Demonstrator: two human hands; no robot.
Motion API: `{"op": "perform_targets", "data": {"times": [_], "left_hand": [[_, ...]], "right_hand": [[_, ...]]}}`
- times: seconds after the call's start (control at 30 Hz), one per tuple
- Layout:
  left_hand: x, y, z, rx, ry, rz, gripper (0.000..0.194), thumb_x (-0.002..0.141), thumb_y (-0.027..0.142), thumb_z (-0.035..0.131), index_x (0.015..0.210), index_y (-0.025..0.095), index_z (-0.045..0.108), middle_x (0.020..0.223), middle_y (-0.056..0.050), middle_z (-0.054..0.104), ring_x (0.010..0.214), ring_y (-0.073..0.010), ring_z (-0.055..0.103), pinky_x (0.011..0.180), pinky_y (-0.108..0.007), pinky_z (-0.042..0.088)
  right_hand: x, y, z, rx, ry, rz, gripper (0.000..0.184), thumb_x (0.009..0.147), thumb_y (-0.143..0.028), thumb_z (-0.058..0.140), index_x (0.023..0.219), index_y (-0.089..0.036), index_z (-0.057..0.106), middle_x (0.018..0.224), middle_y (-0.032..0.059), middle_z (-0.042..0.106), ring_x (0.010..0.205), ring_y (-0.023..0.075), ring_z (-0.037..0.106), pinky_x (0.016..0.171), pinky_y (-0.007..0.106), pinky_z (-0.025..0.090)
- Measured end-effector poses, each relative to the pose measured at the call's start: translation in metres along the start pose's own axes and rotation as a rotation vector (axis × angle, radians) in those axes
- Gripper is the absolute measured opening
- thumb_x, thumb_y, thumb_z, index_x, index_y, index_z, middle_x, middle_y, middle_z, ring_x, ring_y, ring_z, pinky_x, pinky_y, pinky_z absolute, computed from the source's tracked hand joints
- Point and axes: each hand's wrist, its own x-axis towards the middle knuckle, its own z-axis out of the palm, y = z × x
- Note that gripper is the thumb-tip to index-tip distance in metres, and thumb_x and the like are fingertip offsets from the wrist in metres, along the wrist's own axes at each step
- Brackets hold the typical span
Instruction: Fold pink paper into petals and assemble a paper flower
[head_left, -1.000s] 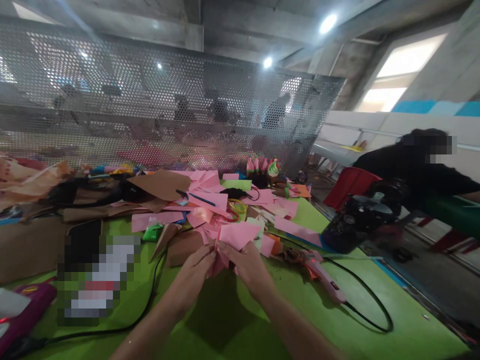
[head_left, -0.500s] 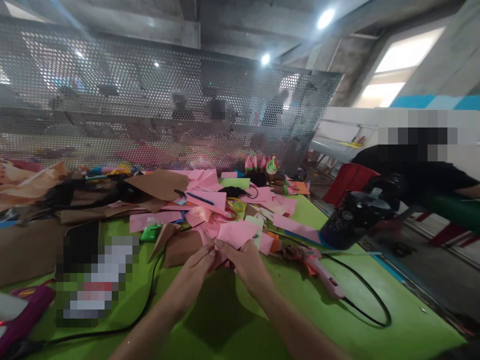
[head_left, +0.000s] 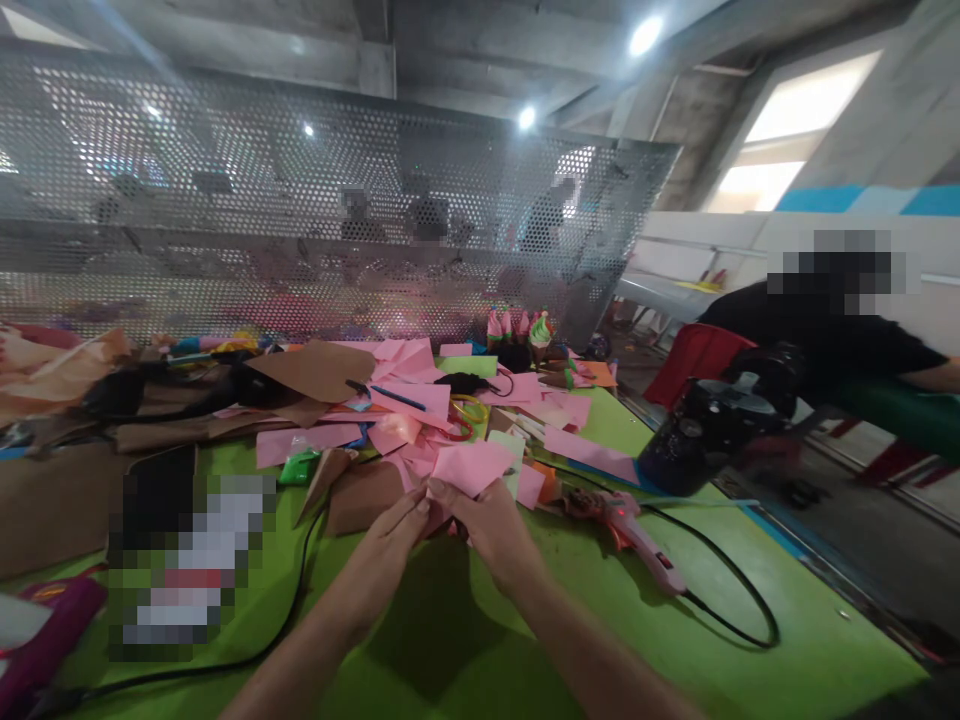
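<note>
At the middle of the green table, both hands meet with the fingertips pinched close together. My left hand is closed at the near left corner of a pink sheet, which could be paper or thin foam. My right hand grips the same sheet from the right, thumb pointing toward the left fingers. Part of the sheet stands up beyond the fingers; its lower edge is hidden by them. A brown sheet lies just left of the hands, and pink scraps are heaped behind.
A pink glue gun with a black cord lies to the right; a purple tool is at the near left. Ice-cream-shaped pieces stand at the back before a perforated metal screen. A person in black sits at right.
The hands and the pink sheet keep almost the same place and grip. The whole view has shifted very slightly, and the seated person's head has moved a little.
</note>
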Motion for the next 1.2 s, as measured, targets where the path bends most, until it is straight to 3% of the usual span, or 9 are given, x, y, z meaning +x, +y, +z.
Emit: {"op": "perform_targets", "data": {"times": [0.17, 0.47, 0.63, 0.8, 1.03, 1.2], "left_hand": [[0.002, -0.005, 0.000, -0.005, -0.001, 0.015, 0.046, 0.074, 0.048, 0.070, 0.111, 0.020, 0.071, 0.132, -0.011, 0.063, 0.133, -0.0294, 0.048, 0.113, -0.041, 0.033], [0.003, -0.005, 0.002, 0.017, -0.048, 0.009, 0.054, 0.077, 0.052, 0.067, 0.120, 0.019, 0.066, 0.138, -0.010, 0.058, 0.135, -0.0289, 0.044, 0.114, -0.042, 0.031], [0.006, -0.004, 0.006, -0.047, -0.188, 0.083, 0.053, 0.081, 0.057, 0.061, 0.116, 0.018, 0.068, 0.125, -0.011, 0.067, 0.117, -0.0297, 0.060, 0.103, -0.043, 0.044], [0.009, -0.003, 0.008, -0.165, -0.276, 0.103, 0.049, 0.079, 0.055, 0.065, 0.111, 0.018, 0.069, 0.114, -0.009, 0.071, 0.103, -0.0266, 0.065, 0.095, -0.039, 0.049], [0.007, 0.003, 0.006, -0.189, -0.187, 0.009, 0.039, 0.076, 0.048, 0.070, 0.101, 0.017, 0.068, 0.101, -0.008, 0.073, 0.094, -0.0245, 0.069, 0.088, -0.036, 0.052], [0.010, 0.003, 0.000, -0.157, -0.147, 0.019, 0.031, 0.076, 0.045, 0.068, 0.091, 0.018, 0.067, 0.096, -0.007, 0.072, 0.090, -0.0253, 0.071, 0.082, -0.035, 0.055]], "right_hand": [[-0.001, -0.004, 0.001, -0.006, 0.001, 0.007, 0.036, 0.071, -0.051, 0.075, 0.077, -0.017, 0.064, 0.057, -0.0030, 0.053, 0.048, 0.0099, 0.041, 0.044, 0.022, 0.032], [-0.001, -0.001, 0.003, 0.063, -0.005, 0.002, 0.036, 0.070, -0.050, 0.076, 0.079, -0.017, 0.064, 0.068, -0.0009, 0.059, 0.055, 0.0110, 0.047, 0.049, 0.023, 0.039], [-0.002, 0.001, 0.000, 0.036, -0.013, 0.007, 0.035, 0.071, -0.049, 0.075, 0.078, -0.017, 0.062, 0.073, 0.0023, 0.063, 0.065, 0.0161, 0.056, 0.057, 0.026, 0.046], [0.000, 0.004, -0.003, -0.090, 0.027, -0.052, 0.031, 0.070, -0.046, 0.075, 0.072, -0.018, 0.063, 0.065, 0.0012, 0.061, 0.061, 0.0163, 0.054, 0.053, 0.027, 0.044], [-0.003, -0.010, -0.010, -0.057, 0.112, 0.008, 0.037, 0.070, -0.053, 0.075, 0.063, -0.019, 0.062, 0.051, -0.0021, 0.053, 0.049, 0.0131, 0.046, 0.047, 0.025, 0.036], [0.001, -0.026, -0.025, 0.216, 0.149, -0.098, 0.040, 0.075, -0.055, 0.071, 0.065, -0.018, 0.061, 0.057, -0.0022, 0.055, 0.054, 0.0127, 0.048, 0.051, 0.023, 0.038]]}}
